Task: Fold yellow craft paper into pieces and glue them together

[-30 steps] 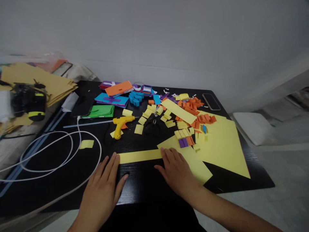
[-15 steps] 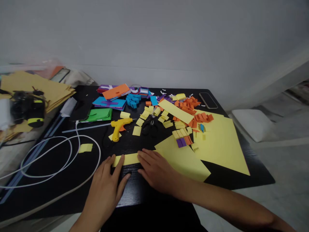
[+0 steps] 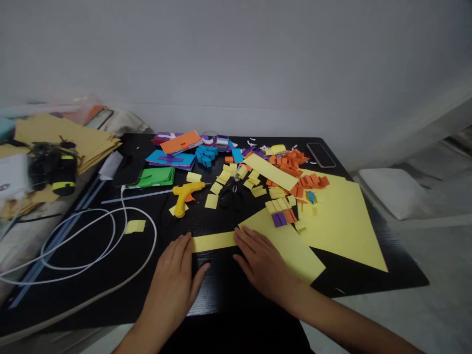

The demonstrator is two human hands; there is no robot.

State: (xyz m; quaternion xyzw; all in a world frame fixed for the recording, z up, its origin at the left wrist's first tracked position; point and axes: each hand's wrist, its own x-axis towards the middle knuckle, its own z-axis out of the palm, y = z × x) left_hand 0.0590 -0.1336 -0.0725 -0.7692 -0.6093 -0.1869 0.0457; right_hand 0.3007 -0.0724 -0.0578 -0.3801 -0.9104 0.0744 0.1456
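Note:
A yellow paper strip (image 3: 214,242) lies flat near the front of the black table, running between my two hands. My left hand (image 3: 175,268) rests with its fingertips on the strip's left end, thumb stretched apart. On the right end lie the fingers of my right hand (image 3: 261,260), stretched out flat, its wrist over a larger yellow sheet (image 3: 291,246). Behind the strip are a yellow glue gun (image 3: 183,195) and black-handled scissors (image 3: 233,194). Small folded yellow paper pieces (image 3: 224,176) are scattered around the scissors.
Orange paper pieces (image 3: 291,160), a wide yellow strip (image 3: 271,171) and a big yellow sheet (image 3: 342,216) cover the right side. Stacked coloured papers (image 3: 171,160) lie at the back. A white cable (image 3: 155,231) loops across the left. A phone (image 3: 320,155) lies at the back right.
My right hand has slid right along the strip, baring more of it. My left fingers have drawn closer together at its left end. The view has shifted slightly.

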